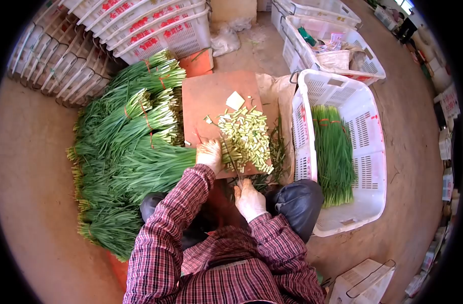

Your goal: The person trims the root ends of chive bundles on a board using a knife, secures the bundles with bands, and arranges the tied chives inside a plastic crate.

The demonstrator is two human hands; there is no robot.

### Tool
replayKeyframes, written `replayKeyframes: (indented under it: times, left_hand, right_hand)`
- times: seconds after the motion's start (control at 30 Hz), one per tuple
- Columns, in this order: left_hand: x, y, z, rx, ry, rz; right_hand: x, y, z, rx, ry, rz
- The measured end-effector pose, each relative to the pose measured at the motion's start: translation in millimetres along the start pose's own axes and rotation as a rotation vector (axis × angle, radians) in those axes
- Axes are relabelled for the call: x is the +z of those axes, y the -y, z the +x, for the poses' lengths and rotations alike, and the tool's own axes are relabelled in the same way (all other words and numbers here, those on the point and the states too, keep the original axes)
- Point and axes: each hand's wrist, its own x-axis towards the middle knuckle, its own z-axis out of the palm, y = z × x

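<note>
My left hand, in a pale glove, is wrapped round the stem end of a bunch of garlic chives on the brown board. The leaves trail off to the left, over the pile. My right hand, also gloved, grips a knife near the board's front edge. Its thin dark blade slants up and left, just right of my left hand and against the stem ends. Cut pale stem pieces lie scattered across the board's right half, with a yellowish square block behind them.
Tied chive bundles are heaped left of the board. On the right stands a white plastic crate holding a banded chive bundle. Stacked crates rise at the back left; more crates stand back right.
</note>
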Motion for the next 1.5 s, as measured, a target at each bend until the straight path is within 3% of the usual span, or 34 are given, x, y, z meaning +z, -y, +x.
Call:
replayKeyframes:
  times: [0.03,0.13,0.3,0.63,0.73,1.17,1.4,1.43,1.5]
  left_hand:
    - [-6.6,2.1,-2.7,-0.002,0.003,-0.001]
    - [-40.0,23.5,-5.3,0.051,0.274,-0.228]
    - [-20.4,35.3,-14.7,0.086,0.135,-0.169]
    - [-8.4,9.6,-3.3,0.006,0.056,-0.089]
    - [-0.2,8.7,-3.4,0.008,0.024,-0.105]
    - [0.1,8.0,-4.6,0.062,-0.024,-0.098]
    - [5.5,8.8,-1.6,0.083,-0.072,-0.065]
    - [2.2,8.6,-4.7,0.069,-0.052,-0.051]
    - [7.3,11.2,-0.3,0.056,-0.062,-0.078]
  right_hand:
    - [0.6,-1.2,1.5,0.020,0.038,-0.009]
    - [2.0,-3.2,3.9,0.008,0.018,-0.042]
    - [8.1,-6.2,5.6,-0.026,-0.015,-0.033]
    - [-8.7,6.8,1.5,0.000,-0.072,0.020]
    - [-2.9,4.5,2.2,-0.090,-0.097,0.065]
    - [12.6,7.2,11.3,0.027,-0.007,-0.026]
    - [36.5,16.1,74.5,0.081,0.063,-0.126]
    - [64.8,-1.1,79.7,-0.143,-0.073,-0.273]
    - [63.4,5.6,88.3,0.086,0.087,-0.155]
